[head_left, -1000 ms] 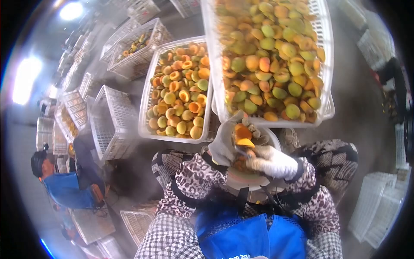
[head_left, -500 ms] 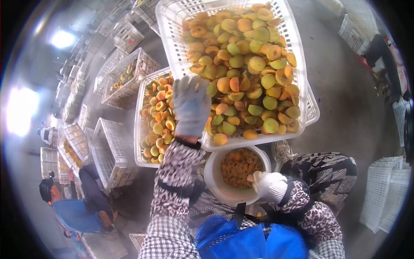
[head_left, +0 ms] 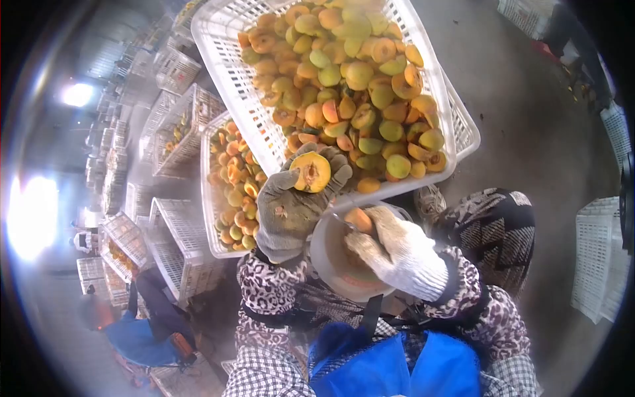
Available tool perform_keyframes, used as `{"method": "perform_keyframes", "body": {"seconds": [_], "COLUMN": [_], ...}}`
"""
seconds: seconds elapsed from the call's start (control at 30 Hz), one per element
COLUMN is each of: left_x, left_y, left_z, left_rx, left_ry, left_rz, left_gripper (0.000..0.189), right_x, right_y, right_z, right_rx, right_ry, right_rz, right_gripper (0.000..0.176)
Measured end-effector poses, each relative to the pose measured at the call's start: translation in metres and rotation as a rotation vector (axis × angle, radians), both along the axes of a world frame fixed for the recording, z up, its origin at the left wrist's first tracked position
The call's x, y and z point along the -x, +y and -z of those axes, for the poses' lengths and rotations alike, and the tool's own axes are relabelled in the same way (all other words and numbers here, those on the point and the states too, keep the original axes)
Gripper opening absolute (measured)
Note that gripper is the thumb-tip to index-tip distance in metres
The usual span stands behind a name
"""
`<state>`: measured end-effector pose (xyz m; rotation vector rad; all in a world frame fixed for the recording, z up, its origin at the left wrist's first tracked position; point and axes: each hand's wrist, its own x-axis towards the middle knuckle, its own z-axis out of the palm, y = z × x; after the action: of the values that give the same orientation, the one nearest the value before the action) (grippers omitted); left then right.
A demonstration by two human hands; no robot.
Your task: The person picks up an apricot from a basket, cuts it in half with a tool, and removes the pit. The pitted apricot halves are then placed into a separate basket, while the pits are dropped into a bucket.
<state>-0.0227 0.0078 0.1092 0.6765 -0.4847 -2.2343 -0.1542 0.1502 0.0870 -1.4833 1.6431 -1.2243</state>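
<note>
My left hand (head_left: 291, 205), in a dirty grey glove, is closed around an apricot half (head_left: 310, 172). Its cut face is turned up and shows a brown centre. My right hand (head_left: 400, 248), in a white knit glove, is over the white bucket (head_left: 324, 258) and closed on a small metal-tipped tool (head_left: 342, 222). Most of that tool is hidden by the fingers. Behind the left hand, a large white crate (head_left: 444, 119) is heaped with apricot halves (head_left: 360, 76). The bucket's contents are mostly covered by my right hand.
A second crate (head_left: 210, 192) of apricot halves stands at the left, partly beneath the large one. More white crates (head_left: 182, 245) line the left side, where a co-worker in blue (head_left: 145, 337) sits. Stacked crates (head_left: 592, 258) stand at the right.
My left hand has come back from the large crate and turned palm up, now holding an apricot half. My right hand has risen out of the bucket and moved toward the left hand.
</note>
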Motion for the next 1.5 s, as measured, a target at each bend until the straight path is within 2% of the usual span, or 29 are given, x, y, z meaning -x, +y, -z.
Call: {"method": "perform_keyframes", "body": {"seconds": [0.03, 0.07, 0.13, 0.17, 0.27, 0.4, 0.47, 0.6, 0.67, 0.7, 0.77, 0.87, 0.93, 1.07, 1.13, 1.27, 1.3, 1.37, 1.43, 1.5], "left_x": [0.0, 0.0, -0.003, -0.006, -0.017, -0.02, -0.022, -0.02, -0.027, -0.026, -0.025, -0.024, -0.023, -0.023, -0.023, -0.022, -0.023, -0.025, -0.016, -0.011], "left_y": [0.008, 0.015, 0.023, 0.024, 0.026, 0.032, 0.033, 0.032, 0.028, 0.027, 0.027, 0.029, 0.03, 0.03, 0.031, 0.034, 0.032, 0.029, 0.033, 0.034], "left_z": [0.0, 0.001, 0.006, 0.008, 0.013, 0.008, 0.01, 0.023, 0.038, 0.035, 0.024, 0.026, 0.03, 0.034, 0.033, 0.031, 0.033, 0.04, 0.03, 0.028], "left_rx": [-0.019, -0.029, -0.016, -0.02, 0.089, 0.111, 0.372, 0.316, 0.497, 0.555, 0.128, 0.25, 0.227, 0.227, 0.169, 0.144, 0.142, 0.174, 0.217, 0.261], "left_ry": [0.007, 0.002, -0.073, -0.072, -0.123, -0.136, -0.386, -0.491, -0.688, -0.755, -0.37, -0.442, -0.45, -0.474, -0.484, -0.538, -0.539, -0.518, -0.588, -0.656], "left_rz": [-0.004, 0.001, -0.025, -0.033, -0.026, -0.005, 0.013, -0.127, -0.157, -0.169, -0.109, -0.107, -0.122, -0.116, -0.121, -0.087, -0.087, -0.033, -0.072, -0.103], "left_gripper": [0.038, 0.039, 0.045, 0.045, 0.043, 0.039, 0.034, 0.037, 0.038, 0.039, 0.04, 0.039, 0.039, 0.037, 0.037, 0.039, 0.039, 0.042, 0.043, 0.043], "right_x": [-0.003, -0.005, -0.011, -0.011, -0.013, -0.022, -0.027, -0.029, -0.03, -0.032, -0.035, -0.038, -0.042, -0.045, -0.041, -0.038, -0.046, -0.046, -0.034, -0.03], "right_y": [-0.001, -0.003, -0.005, -0.006, -0.009, -0.015, -0.016, -0.024, -0.026, -0.026, -0.027, -0.025, -0.028, -0.023, -0.027, -0.026, -0.021, -0.02, -0.024, -0.024], "right_z": [-0.001, -0.001, -0.001, -0.005, -0.014, 0.002, 0.015, 0.007, 0.005, 0.011, 0.017, 0.014, 0.0, 0.018, 0.009, 0.012, 0.03, 0.037, 0.024, 0.017], "right_rx": [-0.019, -0.043, -0.291, -0.294, -0.08, -0.161, -0.149, -0.192, -0.249, -0.235, -0.225, -0.146, -0.348, -0.277, -0.473, -0.614, -0.458, -0.3, -0.478, -0.494], "right_ry": [0.007, 0.135, 0.16, 0.161, 0.224, 0.224, 0.282, 0.36, 0.381, 0.349, 0.317, 0.282, 0.228, 0.154, -0.25, -0.334, -0.138, 0.057, -0.495, -0.445], "right_rz": [-0.004, -0.015, -0.041, -0.05, -0.119, -0.052, -0.047, -0.074, -0.102, -0.112, -0.125, -0.147, -0.158, -0.187, -0.156, -0.209, -0.179, -0.151, -0.265, -0.257], "right_gripper": [0.024, 0.027, 0.032, 0.032, 0.033, 0.03, 0.028, 0.026, 0.026, 0.025, 0.025, 0.02, 0.025, 0.031, 0.033, 0.033, 0.034, 0.035, 0.034, 0.033]}}
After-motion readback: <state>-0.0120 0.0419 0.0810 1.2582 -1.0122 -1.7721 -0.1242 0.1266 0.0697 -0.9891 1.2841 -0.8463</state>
